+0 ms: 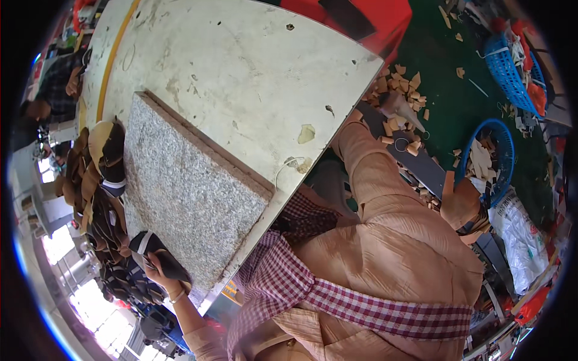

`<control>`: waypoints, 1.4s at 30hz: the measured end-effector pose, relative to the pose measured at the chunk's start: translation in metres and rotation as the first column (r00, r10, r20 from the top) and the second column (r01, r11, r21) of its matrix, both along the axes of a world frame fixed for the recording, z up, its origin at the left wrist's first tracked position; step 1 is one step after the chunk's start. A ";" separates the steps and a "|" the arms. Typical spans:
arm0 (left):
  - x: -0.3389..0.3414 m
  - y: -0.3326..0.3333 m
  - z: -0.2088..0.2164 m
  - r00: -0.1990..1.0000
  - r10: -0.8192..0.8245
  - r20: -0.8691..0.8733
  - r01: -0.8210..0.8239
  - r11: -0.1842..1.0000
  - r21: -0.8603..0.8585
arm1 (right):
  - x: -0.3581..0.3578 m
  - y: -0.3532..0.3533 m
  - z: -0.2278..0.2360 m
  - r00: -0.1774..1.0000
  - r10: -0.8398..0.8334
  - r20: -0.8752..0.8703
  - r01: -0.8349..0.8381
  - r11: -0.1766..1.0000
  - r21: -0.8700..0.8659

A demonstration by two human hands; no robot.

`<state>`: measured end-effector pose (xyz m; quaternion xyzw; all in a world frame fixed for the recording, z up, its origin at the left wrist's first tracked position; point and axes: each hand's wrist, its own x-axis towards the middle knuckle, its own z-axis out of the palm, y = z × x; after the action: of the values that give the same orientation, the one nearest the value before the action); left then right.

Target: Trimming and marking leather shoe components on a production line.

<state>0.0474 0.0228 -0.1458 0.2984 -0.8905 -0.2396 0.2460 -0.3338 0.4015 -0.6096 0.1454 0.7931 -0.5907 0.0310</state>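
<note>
At the lower left corner of a speckled grey stone slab (186,192), my left hand (158,272) is closed on a dark piece that looks like a shoe upper (164,256), with a white band across it. A heap of similar brown and black shoe uppers (99,210) lies against the slab's left side. My right arm stretches forward to the right edge of the pale worktable (253,78). Only a little of my right hand (354,117) shows there, by the table edge, and its fingers are hidden.
Brown offcuts (409,90) lie scattered on the green floor (445,66) to the right. Two blue baskets, one nearer (510,162) and one farther (503,69), hold scraps. A white sack (519,240) lies close by. Another person (57,90) is at the far left.
</note>
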 end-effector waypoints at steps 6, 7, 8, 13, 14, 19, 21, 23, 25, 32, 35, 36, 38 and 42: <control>0.007 -0.010 0.001 0.998 -0.031 0.059 0.034 0.998 -0.047 | 0.026 0.034 0.034 0.994 0.104 0.024 -0.101 0.990 -0.102; 0.007 -0.010 -0.001 0.998 -0.039 0.055 0.041 0.999 -0.036 | 0.053 0.063 0.051 0.991 0.135 0.018 -0.132 0.985 -0.112; 0.007 -0.009 -0.003 1.000 -0.008 -0.022 0.006 0.997 -0.074 | 0.069 0.082 0.067 0.986 0.165 0.011 -0.163 0.979 -0.121; -0.024 0.015 0.007 0.940 0.070 -0.333 -0.112 0.988 -0.108 | 0.075 0.124 0.163 0.985 0.170 -0.031 -0.173 0.959 -0.223; -0.033 0.031 0.020 0.918 0.099 -0.384 -0.143 0.986 -0.088 | 0.090 0.133 0.192 0.991 0.128 -0.035 -0.132 0.932 -0.337; -0.066 0.126 0.055 0.843 -0.227 -0.487 0.273 0.962 0.025 | 0.158 0.156 0.309 0.992 0.036 -0.121 -0.098 0.819 -0.565; -0.075 0.196 0.048 0.979 -0.126 -0.160 0.152 0.974 0.169 | 0.178 0.146 0.341 0.981 0.051 -0.186 -0.155 0.785 -0.600; -0.094 0.238 0.032 0.678 -0.722 -0.141 0.710 0.591 0.382 | 0.198 0.124 0.370 0.982 0.081 -0.172 -0.176 0.731 -0.659; -0.102 0.266 0.030 0.587 -0.807 -0.055 0.774 0.540 0.331 | 0.215 0.093 0.398 0.983 0.126 -0.131 -0.181 0.603 -0.777; -0.085 0.236 0.030 0.684 -0.660 -0.309 0.728 0.638 0.250 | 0.244 0.025 0.499 0.919 0.308 -0.247 -0.361 0.400 -0.842; -0.081 0.204 0.041 0.768 -0.466 -0.440 0.638 0.620 0.457 | 0.230 0.011 0.524 0.739 0.511 -0.439 -0.674 0.557 -0.486; -0.080 0.195 0.045 0.785 -0.394 -0.478 0.614 0.595 0.519 | 0.226 0.004 0.530 0.659 0.578 -0.480 -0.747 0.576 -0.333; -0.081 0.180 0.050 0.797 -0.343 -0.497 0.592 0.608 0.529 | 0.221 -0.019 0.533 0.555 0.612 -0.564 -0.789 0.603 -0.122; -0.078 0.148 0.047 0.815 -0.257 -0.519 0.558 0.588 0.585 | 0.215 -0.061 0.526 0.249 0.668 -0.702 -0.599 0.675 0.430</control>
<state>-0.0309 0.1707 -0.0989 0.1002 -0.7039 -0.6698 0.2142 -0.1183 0.3408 -0.0839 -0.4760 0.7204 -0.4919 -0.1112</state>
